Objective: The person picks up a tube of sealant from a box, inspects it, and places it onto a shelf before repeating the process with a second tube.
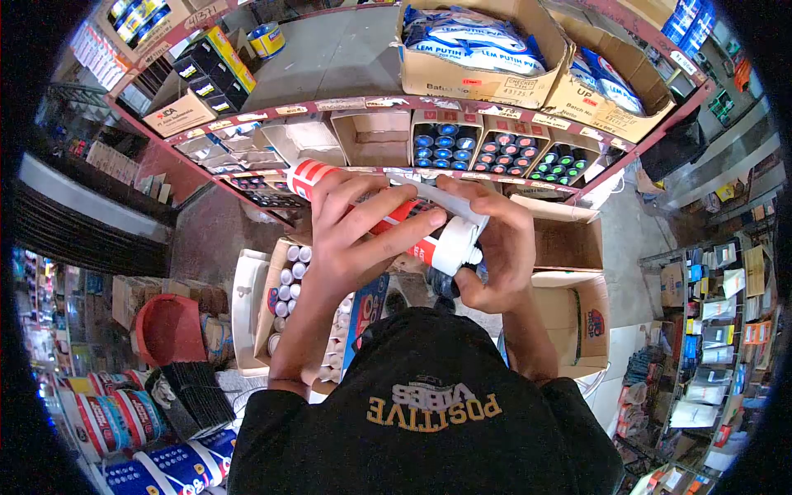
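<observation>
My left hand (355,223) is wrapped over a red and white sealant cartridge (423,249), which is tilted down to the right. Its white end (454,247) points at my right palm. My right hand (505,239) is curled around that end, thumb below and fingers above. Along the upper side of the cartridge lies a long pale tapered piece (450,200), like a nozzle, with my right fingers closed on it.
Ahead, a shelf holds cartons of glue bags (474,41) above boxes of blue, red and green-topped cans (495,153). Below left stands a carton of white-capped tubes (285,289). Open cartons (569,318) stand below right, and a red chair (169,330) is at left.
</observation>
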Demonstrator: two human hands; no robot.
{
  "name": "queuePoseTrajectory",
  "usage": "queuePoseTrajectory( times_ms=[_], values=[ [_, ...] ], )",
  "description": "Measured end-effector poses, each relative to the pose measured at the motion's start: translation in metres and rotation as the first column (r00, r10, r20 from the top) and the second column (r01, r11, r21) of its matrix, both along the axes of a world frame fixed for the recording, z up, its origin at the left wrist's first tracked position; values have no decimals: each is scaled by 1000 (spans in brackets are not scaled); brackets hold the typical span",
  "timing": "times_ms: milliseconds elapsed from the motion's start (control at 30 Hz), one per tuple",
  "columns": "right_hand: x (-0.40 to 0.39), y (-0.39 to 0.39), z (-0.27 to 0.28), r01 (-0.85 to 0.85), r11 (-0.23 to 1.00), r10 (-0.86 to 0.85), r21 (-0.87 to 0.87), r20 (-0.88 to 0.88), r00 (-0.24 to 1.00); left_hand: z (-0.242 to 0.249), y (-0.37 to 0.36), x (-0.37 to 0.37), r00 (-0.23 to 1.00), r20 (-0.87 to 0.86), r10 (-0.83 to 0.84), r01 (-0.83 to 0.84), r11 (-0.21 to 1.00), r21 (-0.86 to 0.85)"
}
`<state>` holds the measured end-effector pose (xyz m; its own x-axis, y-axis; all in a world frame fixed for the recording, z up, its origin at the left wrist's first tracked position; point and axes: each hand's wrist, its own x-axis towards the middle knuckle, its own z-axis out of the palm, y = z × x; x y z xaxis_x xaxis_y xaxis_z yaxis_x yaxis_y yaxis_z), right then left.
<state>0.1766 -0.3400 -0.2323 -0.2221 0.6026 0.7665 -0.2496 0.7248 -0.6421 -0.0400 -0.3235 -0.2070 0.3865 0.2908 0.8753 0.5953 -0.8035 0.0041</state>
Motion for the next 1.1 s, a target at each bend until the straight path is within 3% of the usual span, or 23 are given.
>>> queuePoseTrajectory(
  times_ms=[167,233,367,433,500,567,667,800,933,1000,1033,1100],
  values=[
    [-5,-1,1,-71,982,46,-178,-141,989,-5,5,-2,999,-51,14,-15,999,-29],
    [1,5,7,95,995,-91,-20,144,985,-2,8,-3,997,-72,-6,0,997,-78],
    [2,7,6,312,950,-304,11,256,918,10,9,2,994,-81,-71,48,964,-260],
    [-3,4,12,364,932,-353,-6,226,908,9,14,5,993,-59,-97,79,962,-263],
    [-4,5,11,475,876,-482,82,196,854,11,18,10,992,75,-97,115,945,-305],
    [-2,11,12,542,825,-560,162,95,823,17,27,6,993,73,-90,107,952,-287],
    [12,18,16,650,729,-670,215,26,742,19,48,-6,997,-56,55,-66,971,-230],
    [12,25,19,664,742,-648,95,-152,746,47,68,-9,994,-14,108,-107,956,-271],
    [6,26,39,617,786,-599,32,-209,773,67,102,-19,998,-50,-27,13,966,-260],
    [6,21,53,454,873,-486,-181,-221,846,82,113,-23,992,-90,-89,63,965,-254],
    [11,24,57,458,873,-487,-167,-230,843,91,116,-25,991,-93,-93,68,969,-238],
    [30,28,66,600,794,-607,95,137,782,109,121,-31,968,-189,-166,121,966,-230]
  ],
)
